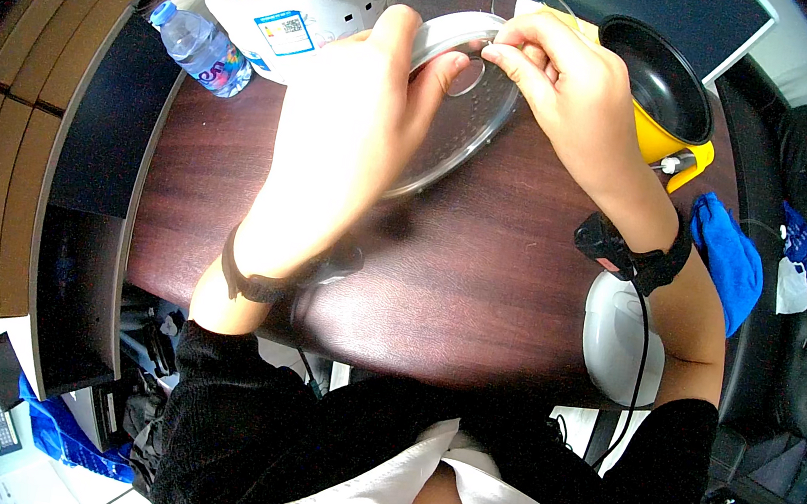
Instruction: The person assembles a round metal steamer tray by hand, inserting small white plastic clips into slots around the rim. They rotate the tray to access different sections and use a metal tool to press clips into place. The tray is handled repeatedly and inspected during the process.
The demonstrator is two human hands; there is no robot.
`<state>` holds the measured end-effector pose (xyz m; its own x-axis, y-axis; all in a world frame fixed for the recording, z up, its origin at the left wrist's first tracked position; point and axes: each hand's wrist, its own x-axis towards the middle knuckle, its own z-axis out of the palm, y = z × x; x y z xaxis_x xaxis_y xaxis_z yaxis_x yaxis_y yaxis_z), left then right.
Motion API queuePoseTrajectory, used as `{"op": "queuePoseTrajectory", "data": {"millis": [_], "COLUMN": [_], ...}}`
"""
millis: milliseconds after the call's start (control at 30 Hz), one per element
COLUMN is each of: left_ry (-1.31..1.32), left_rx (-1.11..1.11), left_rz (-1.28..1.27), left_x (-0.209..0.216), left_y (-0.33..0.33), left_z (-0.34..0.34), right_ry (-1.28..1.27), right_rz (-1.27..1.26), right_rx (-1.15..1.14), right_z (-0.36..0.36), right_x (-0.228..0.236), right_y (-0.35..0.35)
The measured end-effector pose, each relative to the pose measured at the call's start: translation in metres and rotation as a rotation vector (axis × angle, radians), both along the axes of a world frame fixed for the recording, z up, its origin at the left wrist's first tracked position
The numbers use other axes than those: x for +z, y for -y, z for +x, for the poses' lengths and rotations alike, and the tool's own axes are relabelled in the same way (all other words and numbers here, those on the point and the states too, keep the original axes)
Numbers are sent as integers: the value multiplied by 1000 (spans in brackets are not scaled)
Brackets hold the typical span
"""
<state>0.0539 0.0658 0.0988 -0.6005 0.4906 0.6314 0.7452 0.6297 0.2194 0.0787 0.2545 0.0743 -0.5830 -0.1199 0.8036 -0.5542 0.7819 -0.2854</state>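
Raised over the table is a clear round lid (459, 146) with a pale rim, tilted and partly covered by my hands. My left hand (354, 120) grips its left side, the thumb lying on the inner face. At the upper right edge of the lid, my right hand (575, 87) pinches the rim between thumb and bent fingers. Whether the pale band is a separate ring, I cannot tell. Behind my left hand stands a white cooker body (260, 28) with a dark opening. A yellow pot (654, 112) with a black inside sits beyond my right hand.
A water bottle (201, 51) leans left of the cooker body. The dark wooden table (479, 292) carries a white rounded plastic part (614, 338) under my right forearm. A blue cloth (725, 256) hangs at the right edge. Cardboard boxes (39, 16) stand left.
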Motion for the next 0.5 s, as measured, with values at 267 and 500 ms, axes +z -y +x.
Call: {"op": "queuePoseTrajectory", "data": {"millis": [267,500], "left_ry": [-29,-43], "left_rx": [0,-12], "left_rz": [11,30], "left_x": [-2,-3], "left_y": [-1,-1], "left_z": [1,4], "right_ry": [80,154], "right_rz": [-198,-313], "right_rx": [30,-23], "right_z": [4,10], "right_x": [0,-3], "right_y": [9,14]}}
